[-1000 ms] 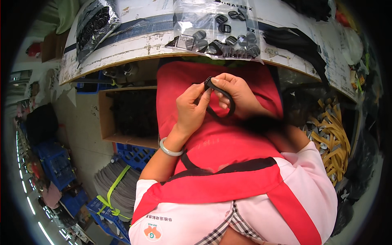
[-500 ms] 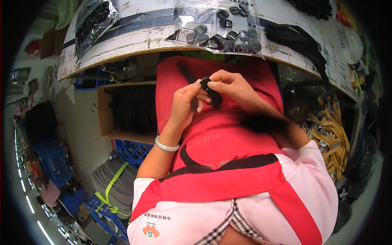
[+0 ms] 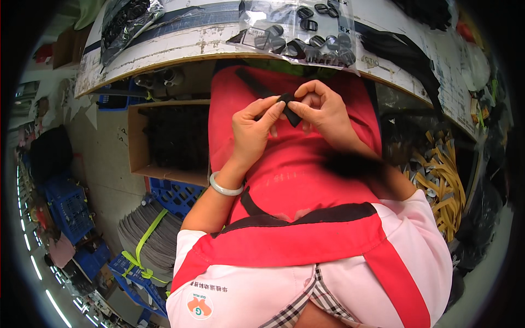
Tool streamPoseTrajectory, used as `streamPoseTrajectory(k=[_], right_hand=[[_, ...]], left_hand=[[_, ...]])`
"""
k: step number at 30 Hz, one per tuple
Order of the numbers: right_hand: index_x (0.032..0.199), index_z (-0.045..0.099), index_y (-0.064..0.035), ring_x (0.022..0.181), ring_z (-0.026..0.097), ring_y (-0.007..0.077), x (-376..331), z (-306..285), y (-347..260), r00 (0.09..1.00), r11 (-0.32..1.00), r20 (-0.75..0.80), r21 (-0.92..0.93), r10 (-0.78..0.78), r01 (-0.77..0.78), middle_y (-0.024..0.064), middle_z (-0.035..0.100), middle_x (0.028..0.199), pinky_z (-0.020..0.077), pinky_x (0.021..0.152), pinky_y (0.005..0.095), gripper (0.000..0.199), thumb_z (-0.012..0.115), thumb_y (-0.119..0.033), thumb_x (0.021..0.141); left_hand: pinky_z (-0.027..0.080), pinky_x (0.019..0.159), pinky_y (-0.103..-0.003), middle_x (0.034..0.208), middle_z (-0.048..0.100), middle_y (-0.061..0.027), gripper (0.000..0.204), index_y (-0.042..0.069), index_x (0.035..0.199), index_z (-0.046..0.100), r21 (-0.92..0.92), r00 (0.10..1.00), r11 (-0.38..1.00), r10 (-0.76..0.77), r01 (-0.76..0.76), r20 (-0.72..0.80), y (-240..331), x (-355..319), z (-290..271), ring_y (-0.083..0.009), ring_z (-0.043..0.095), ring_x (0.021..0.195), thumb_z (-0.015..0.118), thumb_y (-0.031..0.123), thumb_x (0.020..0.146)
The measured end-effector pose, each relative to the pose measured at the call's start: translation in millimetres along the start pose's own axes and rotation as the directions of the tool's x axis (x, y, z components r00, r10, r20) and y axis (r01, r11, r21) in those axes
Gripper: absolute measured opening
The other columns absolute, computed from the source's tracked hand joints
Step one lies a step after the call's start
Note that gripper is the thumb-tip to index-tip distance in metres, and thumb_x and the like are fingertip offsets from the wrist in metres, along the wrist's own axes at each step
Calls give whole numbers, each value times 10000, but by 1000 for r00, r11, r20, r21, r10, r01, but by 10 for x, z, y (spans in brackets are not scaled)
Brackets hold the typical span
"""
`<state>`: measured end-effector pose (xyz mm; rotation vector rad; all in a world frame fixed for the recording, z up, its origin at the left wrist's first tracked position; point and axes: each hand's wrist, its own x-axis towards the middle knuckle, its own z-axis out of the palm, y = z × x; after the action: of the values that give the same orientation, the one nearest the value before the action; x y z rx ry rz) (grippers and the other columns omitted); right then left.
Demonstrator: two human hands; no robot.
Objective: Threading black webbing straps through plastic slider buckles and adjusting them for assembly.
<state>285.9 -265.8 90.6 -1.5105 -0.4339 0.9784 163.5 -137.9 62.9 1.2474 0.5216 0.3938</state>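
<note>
A black webbing strap (image 3: 293, 116) is held over my red apron (image 3: 306, 158), with a folded part between my fingertips. My left hand (image 3: 251, 130) pinches it with thumb and forefinger. From the other side my right hand (image 3: 330, 113) grips the same part, its fingers curled. A small black piece, perhaps a buckle, may sit in the fold, but the fingertips cover it. Part of the strap trails off toward the table past my left fingers. Just beyond my hands, at the table's near edge, lies a clear plastic bag (image 3: 257, 15) of black buckles (image 3: 309, 25).
The worn white table (image 3: 202, 41) spans the far side, with a bag of black parts (image 3: 128, 27) and black straps (image 3: 402, 49). A cardboard box (image 3: 136, 150) of black items, a grey coil (image 3: 147, 227) and blue crates are left; yellow-brown strips (image 3: 443, 186) lie right.
My fingertips have come closer together around the strap. The right hand has turned and its fingers curl more, and the left fingers now cover more of the piece.
</note>
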Motion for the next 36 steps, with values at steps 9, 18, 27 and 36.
streamPoseTrajectory(k=[9, 18, 27, 36], right_hand=[[956, 593, -50, 567, 537, 67, 154, -86, 150, 846, 878, 443, 221, 298, -425, -4, 572, 717, 451, 493, 205, 173, 609, -221, 933], [914, 644, -32, 632, 551, 66, 406, -793, -243, 900, 862, -175, -407, -398, 302, -1, 605, 744, 458, 556, 221, 126, 635, -158, 922], [960, 734, -130, 962, 611, 316, 1351, -2149, -340, 791, 49, -19, -999, -612, 14, 110, 674, 955, 487, 882, 409, 176, 654, -190, 815], [1142, 659, -54, 657, 536, 40, 109, -1095, -1555, 729, 455, -92, -832, -678, 319, -11, 638, 777, 433, 575, 201, 230, 579, -146, 947]], left_hand=[[371, 480, -195, 800, 605, -30, 158, -34, 1018, 686, 115, 988, 993, -49, 32, 147, 156, -82, -204, -55, 513, 559, 601, -23, 884], [316, 459, -167, 698, 534, -3, 217, -5, 1107, 632, 220, 975, 973, -26, 75, -220, 870, -776, -1646, -50, 441, 483, 584, 130, 943], [439, 1066, -412, 1210, 551, -237, 291, -104, 1180, 505, -669, 892, 743, -287, -24, -350, 26, -637, -2175, -346, 540, 1159, 470, -117, 892], [593, 797, -353, 1067, 648, -181, 270, -32, 1198, 522, -327, 960, 905, -280, 273, 24, 98, -76, -546, -299, 673, 966, 551, 4, 932]])
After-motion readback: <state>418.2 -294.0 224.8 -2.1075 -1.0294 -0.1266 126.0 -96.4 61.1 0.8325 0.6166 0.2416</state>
